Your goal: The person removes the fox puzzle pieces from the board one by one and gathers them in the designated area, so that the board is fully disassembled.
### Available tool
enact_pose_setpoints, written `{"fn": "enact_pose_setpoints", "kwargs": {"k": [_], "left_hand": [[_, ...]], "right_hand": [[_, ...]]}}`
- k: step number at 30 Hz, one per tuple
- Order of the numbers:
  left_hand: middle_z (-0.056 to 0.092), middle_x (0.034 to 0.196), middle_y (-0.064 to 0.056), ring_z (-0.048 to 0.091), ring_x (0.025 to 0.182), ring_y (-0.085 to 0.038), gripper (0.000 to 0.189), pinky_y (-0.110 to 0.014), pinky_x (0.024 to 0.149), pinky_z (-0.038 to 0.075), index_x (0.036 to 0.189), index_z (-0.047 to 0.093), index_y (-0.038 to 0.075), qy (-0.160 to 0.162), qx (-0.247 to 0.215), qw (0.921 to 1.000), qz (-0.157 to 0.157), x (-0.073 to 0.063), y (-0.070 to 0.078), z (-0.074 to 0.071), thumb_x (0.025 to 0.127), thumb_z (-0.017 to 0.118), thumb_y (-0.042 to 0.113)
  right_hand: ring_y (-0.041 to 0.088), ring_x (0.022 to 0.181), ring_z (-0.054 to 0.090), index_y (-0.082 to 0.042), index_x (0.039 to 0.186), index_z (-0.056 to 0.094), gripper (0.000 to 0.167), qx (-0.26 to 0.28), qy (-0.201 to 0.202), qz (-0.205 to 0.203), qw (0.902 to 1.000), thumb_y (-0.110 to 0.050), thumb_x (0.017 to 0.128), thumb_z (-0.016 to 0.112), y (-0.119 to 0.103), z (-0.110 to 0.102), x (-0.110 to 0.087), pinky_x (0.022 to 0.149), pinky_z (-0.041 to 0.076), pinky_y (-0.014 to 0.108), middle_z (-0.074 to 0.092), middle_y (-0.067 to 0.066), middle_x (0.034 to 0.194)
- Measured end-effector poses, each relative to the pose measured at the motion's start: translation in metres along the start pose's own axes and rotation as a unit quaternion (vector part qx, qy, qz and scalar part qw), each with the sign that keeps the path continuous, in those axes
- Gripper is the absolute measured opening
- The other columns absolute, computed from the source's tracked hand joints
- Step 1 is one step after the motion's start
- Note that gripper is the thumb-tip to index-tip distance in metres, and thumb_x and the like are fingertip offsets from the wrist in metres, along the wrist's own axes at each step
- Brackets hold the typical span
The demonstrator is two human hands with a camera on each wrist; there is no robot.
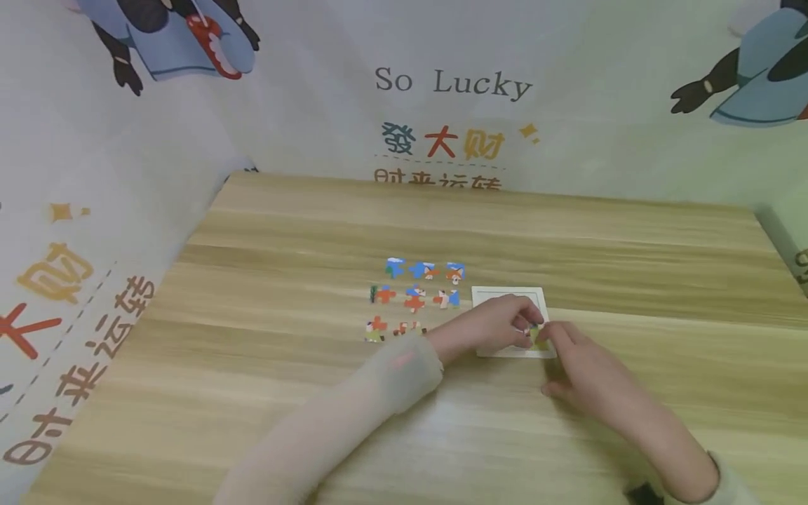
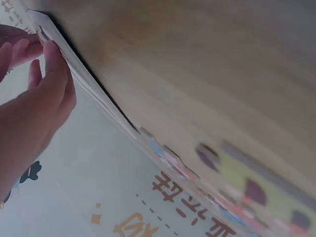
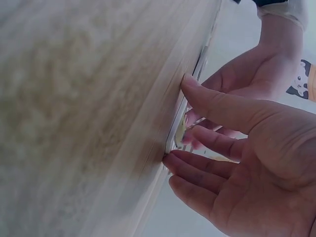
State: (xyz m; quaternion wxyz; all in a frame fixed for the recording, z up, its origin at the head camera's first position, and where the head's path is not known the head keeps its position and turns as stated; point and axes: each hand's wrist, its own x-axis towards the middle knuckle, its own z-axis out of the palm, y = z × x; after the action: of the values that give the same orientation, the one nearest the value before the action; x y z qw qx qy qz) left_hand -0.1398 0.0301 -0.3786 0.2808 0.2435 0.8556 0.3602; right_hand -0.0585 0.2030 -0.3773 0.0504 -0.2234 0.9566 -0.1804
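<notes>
A white puzzle tray with a raised rim lies flat on the table. Over it, my left hand pinches a small yellow-green puzzle piece at the tray's lower right corner. That piece looks slightly tilted in the right wrist view. My right hand is at the tray's right edge, its fingers fairly straight and its fingertips touching the rim near the piece. Left of the tray lie loose puzzle pieces in rows, coloured blue, orange and green. The left forearm partly hides the lowest row.
The wood-grain table extends around the tray and pieces. A printed white cloth hangs behind it and along the left side. Near the right sleeve, a small dark object appears at the bottom edge of the head view.
</notes>
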Motion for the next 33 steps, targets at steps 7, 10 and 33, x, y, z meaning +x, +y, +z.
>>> {"fn": "enact_pose_setpoints", "kwargs": {"k": [7,10,33], "left_hand": [[0.069,0.103,0.004,0.061,0.091,-0.006,0.022,-0.015,0.077,0.045,0.109,0.068,0.015,-0.008,0.047,0.9984,-0.029,0.025,0.022,0.003,0.089,0.070,0.006],[0.068,0.095,0.005,0.059,0.084,-0.006,0.015,-0.017,0.072,0.045,0.099,0.069,0.016,-0.005,0.045,0.9984,-0.035,0.024,0.019,0.000,0.089,0.069,0.005],[0.064,0.088,-0.001,0.060,0.080,-0.016,0.010,-0.020,0.067,0.048,0.093,0.070,0.012,0.045,-0.041,0.9978,-0.026,-0.049,-0.039,-0.068,0.089,0.067,0.003]], "right_hand": [[0.036,0.097,0.069,-0.003,0.123,0.046,0.067,0.000,0.010,0.006,0.9999,-0.016,0.073,0.088,0.008,-0.001,-0.012,0.079,0.058,0.049,0.061,0.020,0.119],[0.040,0.104,0.067,0.000,0.123,0.046,0.068,0.001,0.010,0.003,0.9999,-0.017,0.073,0.088,0.004,0.001,-0.010,0.087,0.057,0.051,0.061,0.022,0.123],[0.046,0.119,0.060,0.012,0.129,0.056,0.069,-0.033,-0.016,0.007,0.9993,-0.016,0.074,0.087,-0.007,-0.002,0.008,0.097,0.052,0.055,0.049,0.028,0.143]]}}
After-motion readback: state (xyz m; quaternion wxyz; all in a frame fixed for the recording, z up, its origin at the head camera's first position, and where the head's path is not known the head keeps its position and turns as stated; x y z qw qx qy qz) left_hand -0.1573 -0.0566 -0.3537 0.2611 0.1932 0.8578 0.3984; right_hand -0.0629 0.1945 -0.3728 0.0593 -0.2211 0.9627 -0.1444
